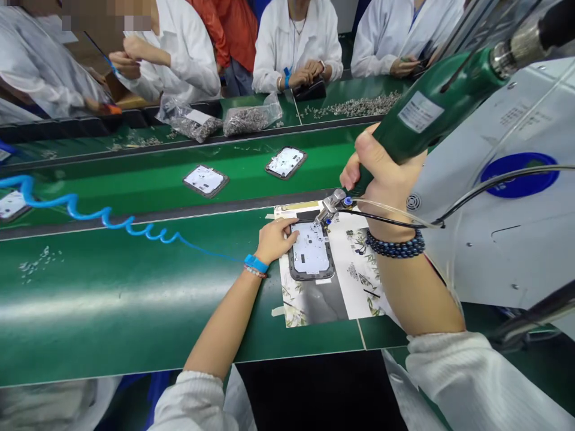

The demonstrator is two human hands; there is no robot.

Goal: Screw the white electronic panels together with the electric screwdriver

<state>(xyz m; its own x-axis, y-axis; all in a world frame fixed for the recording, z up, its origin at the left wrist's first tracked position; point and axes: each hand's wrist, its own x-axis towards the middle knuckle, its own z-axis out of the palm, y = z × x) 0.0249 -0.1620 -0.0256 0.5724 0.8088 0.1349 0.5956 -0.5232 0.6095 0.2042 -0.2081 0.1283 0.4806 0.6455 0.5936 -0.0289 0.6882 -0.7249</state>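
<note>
Right, we've got our right hand wrapped firmly around the green power screwdriver, fingers curled about its lower body, thumb pressed to the side. Down at the end, the metal nose leans over the upper right corner of the flat panel; whether its tip touches, we can't tell from this angle.

Over on the other side, our left hand is partly spread, forefinger laid along the panel's top edge, thumb resting at its left side, a small gap between the two. We can't make out the other fingertips.

And the panel? White-faced with a dark rim, it lies flat on a printed sheet on the green worktop. We have a blue band on the left wrist, near the end of a coiled blue cord, and dark beads around the right.

Beyond the sheet, two similar panels, a nearer one and a farther one, lie apart on the green belt. Across from us, people in white coats sit behind clear bags of small parts.
</note>
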